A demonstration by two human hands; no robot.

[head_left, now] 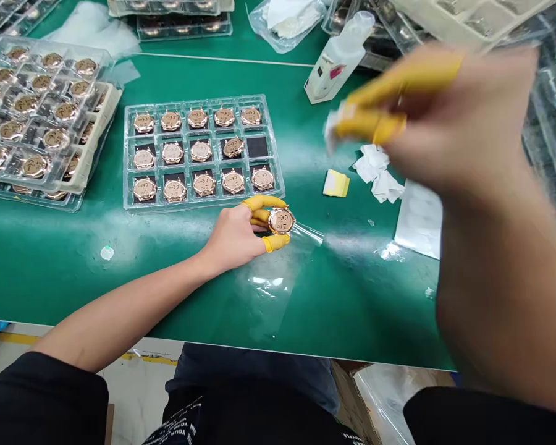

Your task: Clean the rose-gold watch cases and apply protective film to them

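Observation:
My left hand [234,235], in yellow finger cots, grips a rose-gold watch case [282,220] by its edges just above the green table. The engraved back of the case faces up. My right hand [458,117], also in yellow finger cots, is raised at the right and blurred by motion. Its thumb and fingers pinch a small white wipe [332,131]. Beyond my left hand lies a clear plastic tray [275,151] of similar watch cases, backs up. One compartment, at the right of its middle row, shows only black lining.
Stacked trays of watch cases [58,139] stand at the left. A white bottle [336,65] is at the back, beyond a yellow-and-white pad [336,183] and crumpled tissues [380,173]. A white sheet [417,216] lies under my right forearm. Clear film [269,290] lies in front.

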